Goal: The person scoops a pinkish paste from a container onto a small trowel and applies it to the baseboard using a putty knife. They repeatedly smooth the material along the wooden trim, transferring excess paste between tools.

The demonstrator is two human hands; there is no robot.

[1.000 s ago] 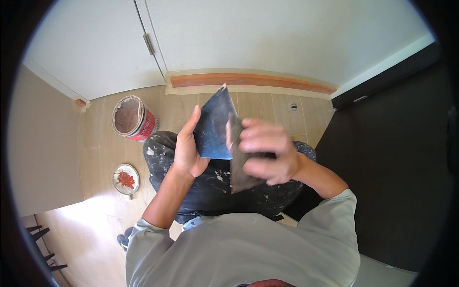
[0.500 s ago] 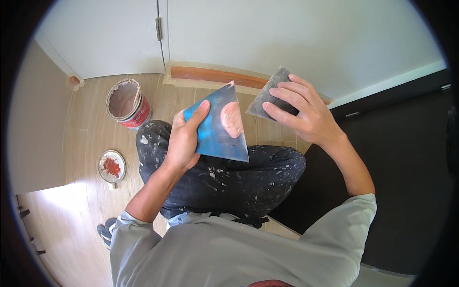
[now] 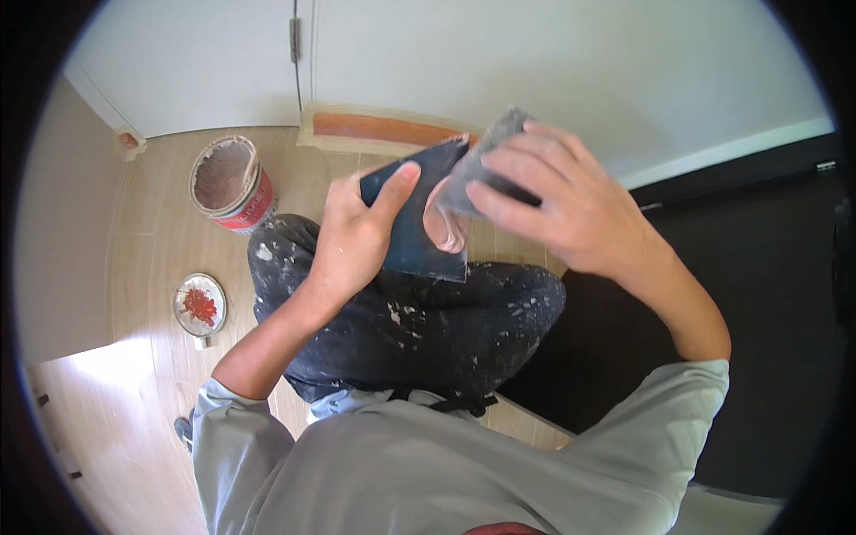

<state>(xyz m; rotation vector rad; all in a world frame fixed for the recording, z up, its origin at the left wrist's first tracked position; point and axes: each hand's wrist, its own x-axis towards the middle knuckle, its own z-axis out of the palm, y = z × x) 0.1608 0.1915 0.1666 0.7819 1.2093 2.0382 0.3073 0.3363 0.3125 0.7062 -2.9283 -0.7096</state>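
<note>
A flat blue putty spreader (image 3: 406, 223) is pinched in my left hand (image 3: 357, 218), its thumb across the face. Near the blade's right edge sits a smear of pinkish filler (image 3: 441, 218). My right hand (image 3: 571, 192) grips a second, grey flat spreader (image 3: 499, 165), fingers spread over its face. The grey blade's edge meets the blue one at the filler and hides part of it. Both hands are held above my paint-spotted dark trousers (image 3: 410, 321).
An open tin (image 3: 254, 203) coated inside with pinkish filler stands on the wood-look floor (image 3: 147, 259) at the left. Nearer lies a round lid (image 3: 185, 323) with a red mark. Masking tape frames a reddish-brown strip (image 3: 379, 127) along the wall. A black panel (image 3: 704, 294) fills the right.
The grey spreader has come left onto the filler, which is now partly covered and scraped. My left hand has tilted the blue spreader, and its face looks darker.
</note>
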